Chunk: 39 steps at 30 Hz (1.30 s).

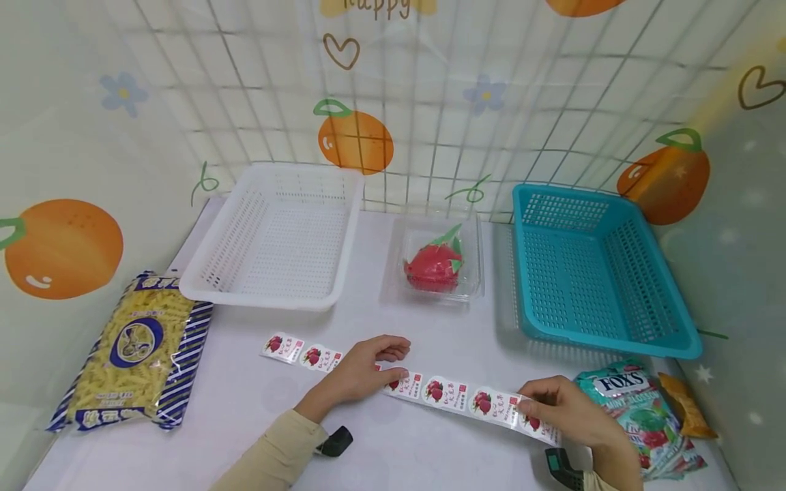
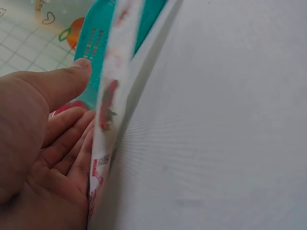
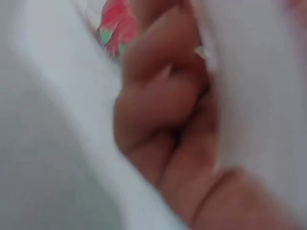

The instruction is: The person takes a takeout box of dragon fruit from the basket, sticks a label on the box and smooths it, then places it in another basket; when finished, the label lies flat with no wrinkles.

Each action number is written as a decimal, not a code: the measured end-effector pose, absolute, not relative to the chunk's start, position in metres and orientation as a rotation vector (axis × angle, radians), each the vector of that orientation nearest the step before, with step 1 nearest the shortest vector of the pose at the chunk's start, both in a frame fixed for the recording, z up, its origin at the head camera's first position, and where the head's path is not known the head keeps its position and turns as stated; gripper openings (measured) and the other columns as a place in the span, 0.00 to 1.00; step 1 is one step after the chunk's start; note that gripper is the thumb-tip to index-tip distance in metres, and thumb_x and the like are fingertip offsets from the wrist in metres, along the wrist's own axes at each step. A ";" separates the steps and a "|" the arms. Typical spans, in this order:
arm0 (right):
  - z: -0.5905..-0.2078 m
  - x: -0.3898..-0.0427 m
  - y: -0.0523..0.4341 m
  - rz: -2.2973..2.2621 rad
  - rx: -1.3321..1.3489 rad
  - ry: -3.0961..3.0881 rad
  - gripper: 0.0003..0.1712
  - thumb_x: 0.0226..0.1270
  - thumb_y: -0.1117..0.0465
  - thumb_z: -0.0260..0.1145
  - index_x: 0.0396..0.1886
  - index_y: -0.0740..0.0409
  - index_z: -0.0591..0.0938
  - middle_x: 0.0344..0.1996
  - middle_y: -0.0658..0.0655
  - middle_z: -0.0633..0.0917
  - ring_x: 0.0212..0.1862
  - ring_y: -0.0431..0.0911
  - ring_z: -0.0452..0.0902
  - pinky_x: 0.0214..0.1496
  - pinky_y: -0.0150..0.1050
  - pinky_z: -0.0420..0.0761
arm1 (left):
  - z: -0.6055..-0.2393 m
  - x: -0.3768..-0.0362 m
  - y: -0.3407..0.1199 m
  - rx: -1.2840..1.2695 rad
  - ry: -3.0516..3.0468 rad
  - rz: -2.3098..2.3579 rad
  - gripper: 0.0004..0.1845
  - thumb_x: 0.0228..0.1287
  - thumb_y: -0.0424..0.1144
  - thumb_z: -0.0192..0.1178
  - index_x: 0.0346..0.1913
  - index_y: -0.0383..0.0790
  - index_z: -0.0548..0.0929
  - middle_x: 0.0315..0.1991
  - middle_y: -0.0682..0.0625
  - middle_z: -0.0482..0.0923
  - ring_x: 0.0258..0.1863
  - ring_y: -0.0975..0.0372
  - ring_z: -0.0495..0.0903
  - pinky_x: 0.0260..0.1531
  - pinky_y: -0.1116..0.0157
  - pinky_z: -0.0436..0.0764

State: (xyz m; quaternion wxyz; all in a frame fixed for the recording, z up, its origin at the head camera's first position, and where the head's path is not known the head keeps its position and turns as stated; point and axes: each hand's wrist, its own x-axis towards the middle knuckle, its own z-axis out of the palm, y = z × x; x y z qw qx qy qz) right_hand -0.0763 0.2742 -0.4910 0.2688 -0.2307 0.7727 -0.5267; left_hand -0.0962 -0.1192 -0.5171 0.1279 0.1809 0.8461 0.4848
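Note:
A strip of dragon fruit stickers runs slantwise across the near part of the table. My right hand pinches it near its right end between thumb and fingers. My left hand lies over the strip's middle, thumb apart from loosely bent fingers. In the left wrist view the strip passes right beside those relaxed fingers. The right wrist view is blurred, with the curled fingers of my right hand filling its middle. Beyond the strip, a red dragon fruit sits inside a clear plastic box.
A white basket stands back left, a teal basket back right. On the left lies a bag of spiral pasta. A Fox's candy bag and a small orange-brown packet lie beside my right hand.

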 end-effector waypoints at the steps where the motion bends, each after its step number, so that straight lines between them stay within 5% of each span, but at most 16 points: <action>1: -0.489 -0.076 0.275 -1.469 -0.639 2.031 0.11 0.78 0.67 0.58 0.45 0.62 0.87 0.31 0.41 0.86 0.32 0.33 0.79 0.30 0.33 0.81 | -0.518 -0.096 -0.119 0.525 2.459 1.413 0.26 0.66 0.44 0.70 0.65 0.44 0.79 0.54 0.56 0.84 0.55 0.64 0.83 0.61 0.66 0.80; 9: -0.480 -0.074 0.265 -1.718 -0.816 1.775 0.19 0.76 0.75 0.54 0.54 0.56 0.85 0.42 0.45 0.89 0.37 0.37 0.82 0.33 0.36 0.84 | -0.520 -0.098 -0.121 0.531 2.435 1.438 0.26 0.66 0.45 0.70 0.66 0.44 0.79 0.55 0.55 0.84 0.55 0.63 0.83 0.61 0.66 0.81; 18: -0.463 -0.082 0.227 -1.939 -0.769 1.932 0.23 0.69 0.76 0.62 0.48 0.43 0.88 0.40 0.40 0.89 0.38 0.32 0.83 0.36 0.30 0.84 | -0.517 -0.099 -0.122 0.496 2.398 1.470 0.25 0.68 0.44 0.68 0.66 0.45 0.79 0.56 0.55 0.84 0.56 0.63 0.83 0.62 0.65 0.81; 29: -0.432 -0.091 0.163 -2.138 -0.470 2.146 0.20 0.67 0.73 0.68 0.39 0.39 0.90 0.34 0.40 0.89 0.36 0.34 0.84 0.40 0.28 0.84 | -0.520 -0.100 -0.121 0.511 2.389 1.525 0.21 0.72 0.41 0.63 0.64 0.41 0.80 0.56 0.51 0.85 0.55 0.60 0.85 0.59 0.64 0.82; 36: -0.419 -0.095 0.137 -2.182 -0.231 2.226 0.16 0.66 0.72 0.69 0.37 0.43 0.90 0.31 0.41 0.89 0.36 0.36 0.84 0.43 0.29 0.84 | -0.519 -0.100 -0.119 0.470 2.333 1.588 0.20 0.73 0.40 0.62 0.64 0.39 0.80 0.58 0.49 0.84 0.56 0.59 0.84 0.58 0.68 0.81; 39: -0.413 -0.098 0.129 -2.121 -0.110 2.299 0.08 0.66 0.68 0.71 0.40 0.53 0.90 0.31 0.42 0.90 0.36 0.37 0.84 0.43 0.29 0.84 | -0.520 -0.100 -0.119 0.465 2.318 1.606 0.20 0.73 0.40 0.61 0.64 0.39 0.80 0.59 0.48 0.84 0.56 0.58 0.84 0.59 0.69 0.81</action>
